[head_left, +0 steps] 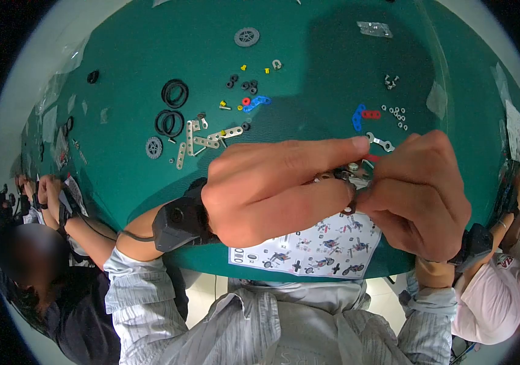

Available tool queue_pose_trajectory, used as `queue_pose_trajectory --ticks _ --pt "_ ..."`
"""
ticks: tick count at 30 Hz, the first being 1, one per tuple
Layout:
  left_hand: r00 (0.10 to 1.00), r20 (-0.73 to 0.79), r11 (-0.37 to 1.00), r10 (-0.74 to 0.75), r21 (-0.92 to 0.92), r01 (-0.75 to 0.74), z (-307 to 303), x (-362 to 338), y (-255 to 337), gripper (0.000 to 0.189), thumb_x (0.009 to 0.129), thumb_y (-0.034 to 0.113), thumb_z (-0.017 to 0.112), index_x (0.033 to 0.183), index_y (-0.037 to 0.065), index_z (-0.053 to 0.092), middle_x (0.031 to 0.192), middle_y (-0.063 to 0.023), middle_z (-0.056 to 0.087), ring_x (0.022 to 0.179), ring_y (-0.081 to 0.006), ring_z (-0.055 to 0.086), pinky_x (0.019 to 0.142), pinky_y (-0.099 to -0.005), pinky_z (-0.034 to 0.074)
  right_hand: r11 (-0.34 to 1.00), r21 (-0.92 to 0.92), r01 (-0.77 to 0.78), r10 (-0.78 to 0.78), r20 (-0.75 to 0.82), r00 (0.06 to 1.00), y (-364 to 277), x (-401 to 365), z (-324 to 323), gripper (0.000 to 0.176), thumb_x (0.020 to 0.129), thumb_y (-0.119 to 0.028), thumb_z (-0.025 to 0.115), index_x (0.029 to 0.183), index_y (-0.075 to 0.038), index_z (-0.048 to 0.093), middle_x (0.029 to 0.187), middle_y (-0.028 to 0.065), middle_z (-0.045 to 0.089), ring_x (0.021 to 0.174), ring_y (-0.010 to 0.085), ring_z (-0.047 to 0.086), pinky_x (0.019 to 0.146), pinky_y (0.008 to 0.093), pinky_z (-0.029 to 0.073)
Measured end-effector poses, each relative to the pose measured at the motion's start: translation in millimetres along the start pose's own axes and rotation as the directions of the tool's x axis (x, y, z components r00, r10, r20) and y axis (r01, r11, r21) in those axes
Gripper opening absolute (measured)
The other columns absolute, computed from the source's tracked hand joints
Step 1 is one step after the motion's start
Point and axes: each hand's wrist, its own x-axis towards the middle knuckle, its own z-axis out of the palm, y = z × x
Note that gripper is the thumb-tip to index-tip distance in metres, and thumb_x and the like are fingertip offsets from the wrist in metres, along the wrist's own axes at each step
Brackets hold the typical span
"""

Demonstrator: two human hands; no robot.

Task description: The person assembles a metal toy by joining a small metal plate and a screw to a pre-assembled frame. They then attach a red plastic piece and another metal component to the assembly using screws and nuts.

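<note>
My left hand (284,191) reaches across from the left, its fingers closed on a small metal assembly (357,173) with shiny and dark parts. From the right, my right hand (423,198) is curled with its fingertips pinched at the same assembly. Fingers cover most of the piece, so its full shape is hidden. Just beyond the fingertips lies a small metal spanner (382,143). A printed instruction sheet (309,249) with pictures of a model motorcycle lies under my hands, partly covered by them.
Perforated metal strips (190,139), black rubber rings (169,123) and a grey spoked wheel (247,37) lie on the green table (309,79). Blue angled pieces (358,117), a red strip (371,114) and several nuts (397,114) are farther right. Other people sit at both sides.
</note>
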Motion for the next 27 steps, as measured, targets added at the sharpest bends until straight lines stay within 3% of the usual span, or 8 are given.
queue_pose_trajectory --ticks 10,18,23,27 --pt "0.999 0.032 0.996 -0.039 -0.081 0.041 -1.5 -0.4 0.2 0.015 0.07 -0.006 0.072 0.083 0.001 0.07 0.118 -0.0275 0.068 0.086 -0.0334 0.075 0.066 -0.0337 0.061 0.996 0.043 -0.077 0.077 0.009 0.997 -4.2 3.2 0.6 0.027 0.064 -0.012 0.082 0.085 -0.004 0.067 0.084 0.0088 0.064 0.071 0.0222 0.057 0.057 0.0331 0.041" --pt "0.996 -0.076 0.987 0.049 -0.15 -0.06 4.7 -4.9 -1.0 0.028 0.08 0.0 0.075 0.105 -0.001 0.062 0.113 -0.039 0.064 0.087 -0.0407 0.074 0.064 -0.0403 0.062 0.999 -0.027 -0.019 0.02 0.036 0.999 -3.9 -1.7 -1.8 0.024 0.068 -0.015 0.081 0.087 -0.007 0.068 0.086 0.0068 0.064 0.071 0.023 0.056 0.058 0.0341 0.042" --pt "0.981 -0.155 0.979 0.118 -0.147 -0.141 11.7 -7.0 -5.4 0.032 0.081 0.003 0.075 0.109 -0.003 0.059 0.111 -0.0407 0.063 0.086 -0.042 0.074 0.063 -0.0426 0.062 1.0 -0.027 -0.011 0.012 0.026 1.0 -6.1 -2.9 -1.8 0.023 0.069 -0.014 0.08 0.087 -0.008 0.068 0.087 0.0054 0.064 0.072 0.0234 0.055 0.059 0.0347 0.042" --pt "0.99 -0.109 0.986 0.09 -0.128 -0.103 8.6 -5.7 -4.2 0.021 0.081 0.0 0.072 0.101 -0.002 0.063 0.114 -0.0378 0.064 0.087 -0.0387 0.074 0.064 -0.0405 0.062 0.999 -0.044 0.004 -0.004 0.011 1.0 -4.0 -3.7 -0.1 0.024 0.068 -0.012 0.081 0.087 -0.008 0.068 0.088 0.0058 0.065 0.073 0.0236 0.057 0.059 0.0345 0.043"
